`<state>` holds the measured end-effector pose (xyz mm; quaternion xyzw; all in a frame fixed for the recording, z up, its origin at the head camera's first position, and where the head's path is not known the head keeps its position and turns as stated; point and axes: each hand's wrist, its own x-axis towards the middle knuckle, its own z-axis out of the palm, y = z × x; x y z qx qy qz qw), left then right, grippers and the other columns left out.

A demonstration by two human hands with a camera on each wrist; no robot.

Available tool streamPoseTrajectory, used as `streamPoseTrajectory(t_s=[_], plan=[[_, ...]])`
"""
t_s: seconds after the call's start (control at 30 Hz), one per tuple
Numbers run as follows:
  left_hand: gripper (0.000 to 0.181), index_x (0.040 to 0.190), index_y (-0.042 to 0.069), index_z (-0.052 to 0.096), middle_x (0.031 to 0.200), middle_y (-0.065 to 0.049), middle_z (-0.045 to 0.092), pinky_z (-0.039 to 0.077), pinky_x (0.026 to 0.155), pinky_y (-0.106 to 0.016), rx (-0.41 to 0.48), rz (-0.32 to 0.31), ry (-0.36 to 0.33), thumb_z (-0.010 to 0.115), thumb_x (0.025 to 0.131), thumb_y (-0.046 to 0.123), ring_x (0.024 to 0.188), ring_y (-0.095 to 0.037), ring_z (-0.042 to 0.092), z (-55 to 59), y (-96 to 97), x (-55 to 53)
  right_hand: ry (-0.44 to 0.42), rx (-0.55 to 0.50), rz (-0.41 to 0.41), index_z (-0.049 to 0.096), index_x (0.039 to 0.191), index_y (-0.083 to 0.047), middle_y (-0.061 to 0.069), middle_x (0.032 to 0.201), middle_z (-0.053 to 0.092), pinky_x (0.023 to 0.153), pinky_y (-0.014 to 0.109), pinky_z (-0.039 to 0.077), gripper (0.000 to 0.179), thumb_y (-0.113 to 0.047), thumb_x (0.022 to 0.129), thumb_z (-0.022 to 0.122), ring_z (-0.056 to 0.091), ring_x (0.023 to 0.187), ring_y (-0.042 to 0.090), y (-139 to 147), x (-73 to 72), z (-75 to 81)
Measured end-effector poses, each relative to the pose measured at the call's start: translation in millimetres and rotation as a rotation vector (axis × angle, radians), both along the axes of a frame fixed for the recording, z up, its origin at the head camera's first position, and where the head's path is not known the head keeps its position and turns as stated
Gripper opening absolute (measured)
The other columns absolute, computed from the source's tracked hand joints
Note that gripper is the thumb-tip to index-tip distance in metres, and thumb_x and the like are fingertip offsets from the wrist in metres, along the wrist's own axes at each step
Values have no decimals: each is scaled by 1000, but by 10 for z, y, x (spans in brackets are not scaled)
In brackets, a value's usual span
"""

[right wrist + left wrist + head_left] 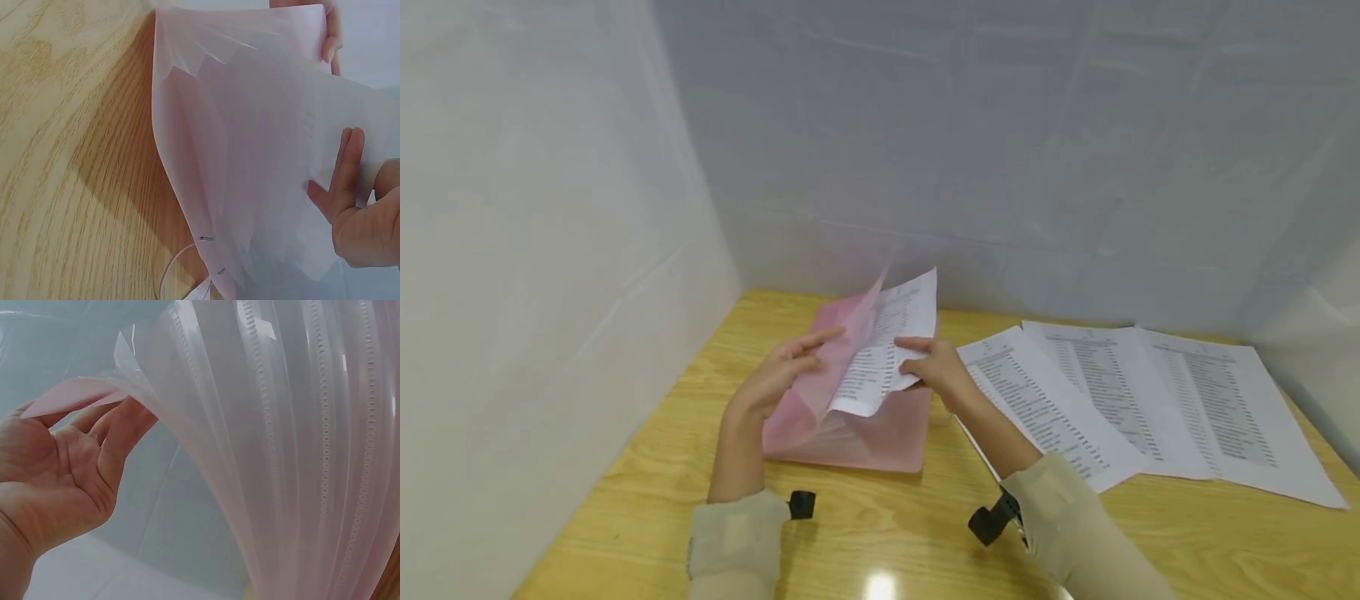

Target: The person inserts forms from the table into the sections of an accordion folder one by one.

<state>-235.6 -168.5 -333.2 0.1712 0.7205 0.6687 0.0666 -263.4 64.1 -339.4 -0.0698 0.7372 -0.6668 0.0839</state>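
Note:
A pink plastic expanding file [868,442] lies on the table, its front cover lifted. My left hand [771,379] holds the lifted cover by its left edge, fingers behind it and thumb in front. In the left wrist view, the file's translucent pockets [294,425] fan out beside that hand. My right hand [946,371] pinches a printed sheet [887,333] at its right edge. That sheet stands tilted over the file, its left side behind the cover; whether it sits inside a pocket I cannot tell. The right wrist view shows the right fingers [350,162] against the pale sheet.
Several printed sheets [1195,400] lie overlapping on the wooden table [865,525] at the right, one of them under my right forearm. A thin elastic cord [167,269] loops from the file's edge. Pale plastic sheeting [962,150] stands behind and at both sides.

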Motion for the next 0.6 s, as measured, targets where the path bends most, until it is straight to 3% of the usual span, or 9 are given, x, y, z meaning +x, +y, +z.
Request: streamPoseTrajectory(t_s=[0.27, 0.6], plan=[[50, 137, 3, 42, 143, -11, 32, 29, 91, -35, -3, 3, -29, 45, 88, -3, 120, -25, 28, 0, 3, -8, 1, 90, 21, 54, 120, 11, 30, 105, 58, 56, 30, 51, 47, 13, 73, 51, 63, 69, 25, 22, -47, 24], [49, 136, -1, 42, 143, -9, 35, 22, 96, -40, 1, -10, 1, 45, 87, -4, 123, -24, 26, 3, 28, -2, -39, 92, -11, 57, 120, 7, 26, 104, 60, 57, 29, 51, 47, 13, 73, 54, 62, 70, 23, -56, -80, -87]])
